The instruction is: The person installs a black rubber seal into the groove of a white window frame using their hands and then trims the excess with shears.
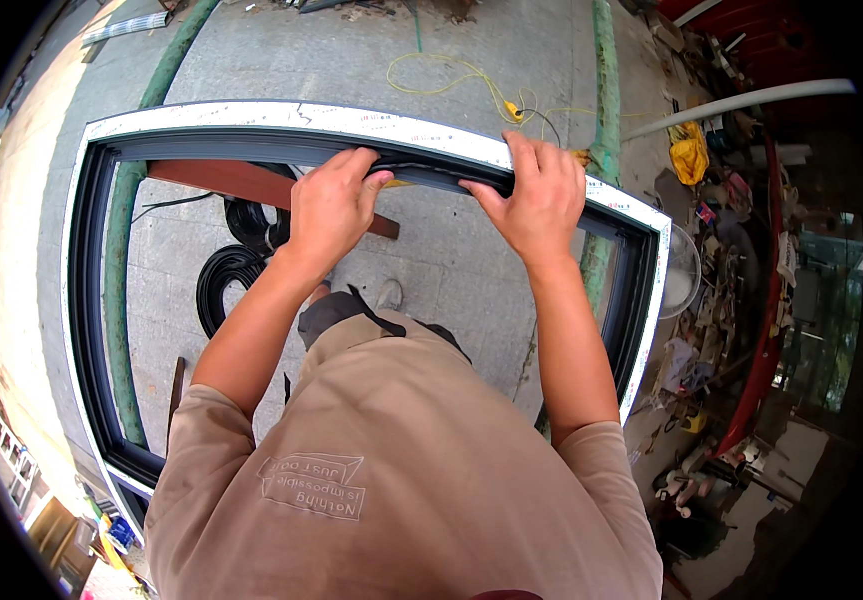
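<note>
A large dark grey window frame [221, 112], its outer face covered in white film, surrounds me at waist height. A thin black rubber strip [426, 165] runs along the inner groove of its far bar, between my two hands. My left hand [333, 203] is closed at that groove, with thumb and fingers pinching the strip. Further right, my right hand [541, 205] clasps the far bar, its fingers over the white face and its thumb at the inner edge by the strip. Whether the strip continues under the right palm is hidden.
Green pipes [129, 290] run beneath the frame on both sides. Coils of black strip [224, 285] lie on the concrete floor near a reddish-brown beam [251, 187]. Beyond the frame is a yellow cable [451, 72]. Clutter and a round fan-like guard [681, 270] are at the right.
</note>
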A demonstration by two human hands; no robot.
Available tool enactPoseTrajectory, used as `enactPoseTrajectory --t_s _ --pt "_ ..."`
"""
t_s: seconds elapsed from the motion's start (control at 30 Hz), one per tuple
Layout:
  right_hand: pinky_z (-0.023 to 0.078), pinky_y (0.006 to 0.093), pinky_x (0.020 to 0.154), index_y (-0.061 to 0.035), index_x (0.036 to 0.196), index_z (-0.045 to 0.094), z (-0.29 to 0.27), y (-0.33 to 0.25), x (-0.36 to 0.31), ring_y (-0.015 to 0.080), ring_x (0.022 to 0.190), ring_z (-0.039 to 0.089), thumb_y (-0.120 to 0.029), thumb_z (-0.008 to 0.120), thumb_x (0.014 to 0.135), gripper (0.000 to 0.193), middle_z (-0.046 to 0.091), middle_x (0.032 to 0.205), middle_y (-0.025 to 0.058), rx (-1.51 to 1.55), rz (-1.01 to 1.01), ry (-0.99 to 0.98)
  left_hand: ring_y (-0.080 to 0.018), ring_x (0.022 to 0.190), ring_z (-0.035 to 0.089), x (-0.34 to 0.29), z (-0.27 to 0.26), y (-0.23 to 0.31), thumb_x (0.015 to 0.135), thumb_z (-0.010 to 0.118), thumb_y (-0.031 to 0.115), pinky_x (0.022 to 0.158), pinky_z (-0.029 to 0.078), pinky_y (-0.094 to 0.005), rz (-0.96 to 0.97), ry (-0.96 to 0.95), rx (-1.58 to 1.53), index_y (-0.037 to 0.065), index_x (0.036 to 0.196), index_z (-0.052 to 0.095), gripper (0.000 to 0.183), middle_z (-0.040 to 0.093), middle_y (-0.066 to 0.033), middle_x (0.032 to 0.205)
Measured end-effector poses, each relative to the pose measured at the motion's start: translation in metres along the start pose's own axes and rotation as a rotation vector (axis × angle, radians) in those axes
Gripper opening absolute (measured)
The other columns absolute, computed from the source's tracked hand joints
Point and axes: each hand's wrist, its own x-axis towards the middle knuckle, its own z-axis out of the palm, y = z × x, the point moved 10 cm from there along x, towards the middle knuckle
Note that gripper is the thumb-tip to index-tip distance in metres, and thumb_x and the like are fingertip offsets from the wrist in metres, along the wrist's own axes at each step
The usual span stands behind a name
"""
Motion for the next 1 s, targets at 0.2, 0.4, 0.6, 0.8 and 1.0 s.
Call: enactPoseTrajectory --t_s 0.2,0.4,0.6,0.8,1.0 --pt "0.051 0.0479 0.093 -0.0102 0.132 0.075 0.002 0.000 -0.002 0.0330 0.101 0.069 -0.045 0.105 0.070 0.077 0.074 0.109 0.0094 -0.014 -0.095 0.089 -0.0426 0.089 0.076 -0.001 -0.002 0.002 0.106 0.079 0.027 0.074 0.060 -0.0496 0.027 0.074 -0.025 0.005 0.116 0.077 0.024 0.078 -0.0164 0.100" --pt "0.052 0.0481 0.095 -0.0095 0.136 0.073 0.001 -0.005 0.003 0.0349 0.109 0.069 -0.043 0.104 0.072 0.079 0.074 0.118 0.0107 -0.043 0.000 -0.045 -0.0420 0.090 0.077 0.001 -0.002 0.001 0.106 0.079 0.028 0.074 0.060 -0.0493 -0.006 0.085 -0.015 0.006 0.115 0.078 0.024 0.080 -0.0157 0.100" --pt "0.053 0.0492 0.095 -0.0074 0.140 0.069 0.020 -0.049 0.020 0.0336 0.108 0.067 -0.038 0.102 0.074 0.080 0.071 0.122 0.0114 0.036 -0.122 -0.010 -0.0411 0.089 0.077 0.001 -0.004 0.001 0.105 0.080 0.029 0.074 0.060 -0.0493 -0.004 0.093 -0.017 0.007 0.114 0.079 0.024 0.080 -0.0150 0.100" --pt "0.053 0.0490 0.095 -0.0089 0.137 0.072 0.024 -0.047 0.017 0.0343 0.109 0.069 -0.035 0.104 0.072 0.077 0.073 0.120 0.0104 0.059 -0.101 0.029 -0.0403 0.089 0.078 0.002 -0.005 0.002 0.104 0.082 0.028 0.074 0.061 -0.0487 0.016 0.130 -0.026 0.007 0.114 0.079 0.023 0.080 -0.0141 0.099" --pt "0.053 0.0484 0.093 -0.0067 0.137 0.071 0.023 -0.067 0.031 0.0342 0.106 0.068 -0.033 0.101 0.074 0.075 0.072 0.116 0.0117 0.071 -0.118 -0.025 -0.0404 0.090 0.078 0.002 -0.002 0.000 0.104 0.081 0.028 0.074 0.061 -0.0486 0.003 0.094 -0.014 0.007 0.114 0.080 0.024 0.080 -0.0146 0.100"
